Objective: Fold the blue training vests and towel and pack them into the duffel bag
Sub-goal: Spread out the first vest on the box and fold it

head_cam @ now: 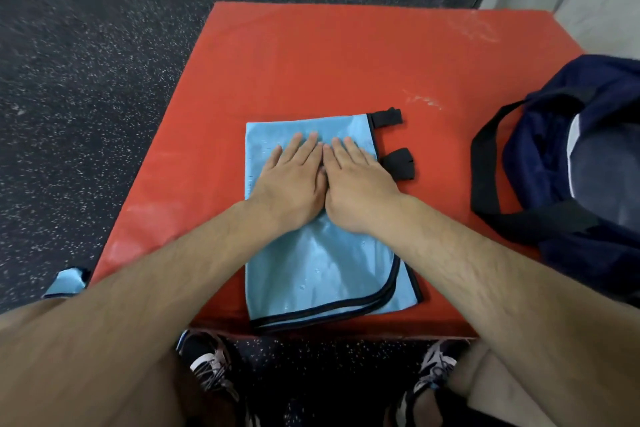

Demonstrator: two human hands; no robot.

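- Blue training vest (322, 263) lies folded into a tall rectangle on the red padded worktop (311, 55), at the edge nearest you, with its black-trimmed layers showing at the near right corner.
- Your left hand (294, 180) lies flat on the vest's far half, fingers straight and together, pressing the cloth and gripping nothing.
- Your right hand (360, 184) lies flat just beside it in the same way, and the two touch along their inner edges.
- Two black tabs (388, 118) stick out from the vest's far right edge onto the worktop, one beyond the other.
- The navy duffel bag (606, 87) sits on the right side of the worktop, apart from the vest, and its open mouth shows a paler inside.
- Its black strap (479, 163) loops out towards the vest without touching it.
- A second piece of light blue cloth (65, 282) shows near your left arm, off the worktop's corner, mostly hidden.
- Dark speckled floor (86, 62) surrounds the worktop, and your shoes (207, 360) stand on it below the near edge.
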